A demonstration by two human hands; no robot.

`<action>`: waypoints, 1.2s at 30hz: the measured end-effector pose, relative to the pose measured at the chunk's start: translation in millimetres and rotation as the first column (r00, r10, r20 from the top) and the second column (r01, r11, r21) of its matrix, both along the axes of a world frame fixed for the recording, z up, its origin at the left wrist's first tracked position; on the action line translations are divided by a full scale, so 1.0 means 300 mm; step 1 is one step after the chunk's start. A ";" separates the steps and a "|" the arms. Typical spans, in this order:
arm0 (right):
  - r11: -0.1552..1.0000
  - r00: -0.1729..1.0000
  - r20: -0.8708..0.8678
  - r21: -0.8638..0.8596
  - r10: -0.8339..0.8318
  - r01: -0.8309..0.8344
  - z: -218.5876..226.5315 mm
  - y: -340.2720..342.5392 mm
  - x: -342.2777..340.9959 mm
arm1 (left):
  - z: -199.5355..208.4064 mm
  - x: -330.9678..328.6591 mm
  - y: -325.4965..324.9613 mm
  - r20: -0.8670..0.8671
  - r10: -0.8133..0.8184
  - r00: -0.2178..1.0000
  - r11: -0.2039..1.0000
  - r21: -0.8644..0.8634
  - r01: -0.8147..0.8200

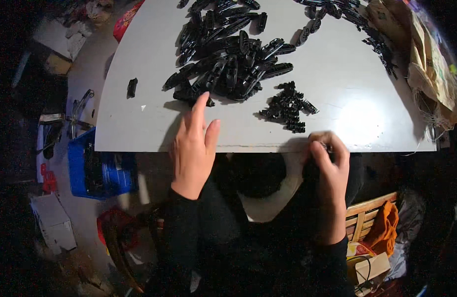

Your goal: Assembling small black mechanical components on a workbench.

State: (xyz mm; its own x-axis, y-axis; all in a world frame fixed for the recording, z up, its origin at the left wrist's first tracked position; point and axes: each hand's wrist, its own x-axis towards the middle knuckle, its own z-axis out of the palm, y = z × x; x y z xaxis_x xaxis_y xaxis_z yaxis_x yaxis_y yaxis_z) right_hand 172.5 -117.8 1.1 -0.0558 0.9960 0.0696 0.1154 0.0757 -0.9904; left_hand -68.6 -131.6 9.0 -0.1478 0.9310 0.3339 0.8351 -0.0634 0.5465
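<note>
A heap of long black plastic parts point(233, 64) covers the far middle of the white table point(144, 119). My left hand point(192, 143) reaches to the heap's near edge, fingers stretched out and thumb apart, with the forefinger tip at a black part. To the right of the heap lies a smaller pile of short black clip-like pieces point(287, 109). My right hand point(331, 153) is at the table's front edge, its fingers curled together in a pinch. Something small and dark shows between them, too hidden to name.
One black part point(132, 88) lies alone on the left. More black pieces point(379, 49) line the far right, beside a brown woven sack point(431, 69). A blue crate point(82, 168) stands below the table's left side; a wooden chair point(369, 213) with orange cloth is at lower right.
</note>
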 end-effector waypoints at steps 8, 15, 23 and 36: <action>0.943 0.578 0.814 0.144 0.060 -0.301 0.086 0.083 -0.022 | -0.024 -0.031 0.061 -0.225 0.250 0.942 0.959 -0.074 -0.272; 0.932 0.576 0.785 -0.006 0.228 -0.361 0.070 0.112 0.007 | 0.004 -0.054 0.054 -0.250 0.308 0.918 0.943 -0.048 -0.329; 0.867 0.918 -0.313 -0.354 0.242 -0.350 0.047 0.043 0.000 | -0.006 -0.080 -0.008 -0.045 0.389 0.920 0.912 0.157 -0.378; 0.841 0.890 -0.409 -0.395 0.201 -0.371 0.091 -0.049 -0.128 | 0.018 0.138 -0.117 0.948 -0.054 0.314 0.963 -0.033 0.267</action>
State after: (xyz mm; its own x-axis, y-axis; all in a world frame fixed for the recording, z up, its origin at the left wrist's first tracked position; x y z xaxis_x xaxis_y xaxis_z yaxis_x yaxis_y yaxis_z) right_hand 134.1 -132.5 28.4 -0.4008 0.8609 -0.3132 -0.1872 -0.4116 -0.8919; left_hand -27.1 -166.7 14.4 -0.1024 0.9926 -0.0651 -0.2526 0.0373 0.9668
